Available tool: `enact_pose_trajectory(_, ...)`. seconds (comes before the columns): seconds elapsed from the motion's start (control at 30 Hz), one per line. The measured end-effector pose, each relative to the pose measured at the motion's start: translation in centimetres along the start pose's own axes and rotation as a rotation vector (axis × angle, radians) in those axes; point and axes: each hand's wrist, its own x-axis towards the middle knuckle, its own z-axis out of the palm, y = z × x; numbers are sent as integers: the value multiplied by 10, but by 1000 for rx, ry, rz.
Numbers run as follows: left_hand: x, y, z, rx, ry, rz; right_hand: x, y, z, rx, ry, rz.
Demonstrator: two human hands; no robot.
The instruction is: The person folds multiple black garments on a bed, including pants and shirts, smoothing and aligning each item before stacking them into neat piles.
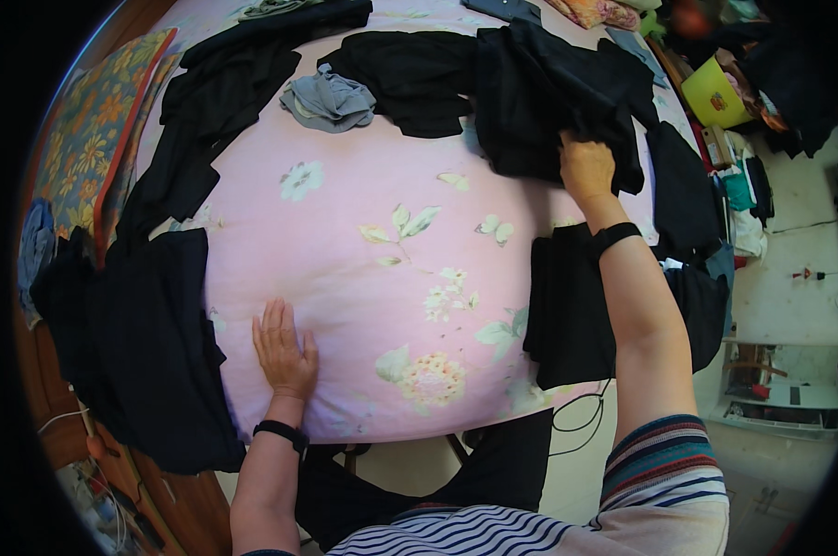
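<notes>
My left hand (285,349) rests palm down on a pink floral sheet (363,278), with its thumb apart and nothing in it. Out at the upper right, my right hand (587,167) is closed on the lower edge of a black garment (530,104). That cloth is bunched, and its far part lies over other clothing. Below my right forearm is a folded black garment (571,306), partly covered by the arm. A crumpled grey garment (330,101) sits left of the held cloth, beside a spread black garment (412,76).
Dark clothes (155,340) hang over the left edge, and more black garments (217,111) lie at the upper left. A flowered quilted cloth (99,146) borders that side. Past the right edge stand a yellow-green bucket (714,94) and piled belongings. A black cable (578,424) hangs near the front edge.
</notes>
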Motion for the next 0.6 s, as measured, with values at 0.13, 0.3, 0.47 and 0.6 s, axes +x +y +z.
enact_pose_trajectory(0.13, 1, 0, 1, 3, -4, -8, 13, 19, -4, 300, -6, 170)
enact_pose_trajectory(0.3, 1, 0, 1, 0, -1, 1, 20, 30, -12, 641, -84, 410)
enact_pose_trajectory(0.47, 1, 0, 1, 6, 1, 2, 22, 34, -11, 802, -58, 562)
enact_pose_trajectory(0.6, 0, 0, 0, -1, -8, -3, 21, 39, -8, 1086, -82, 721)
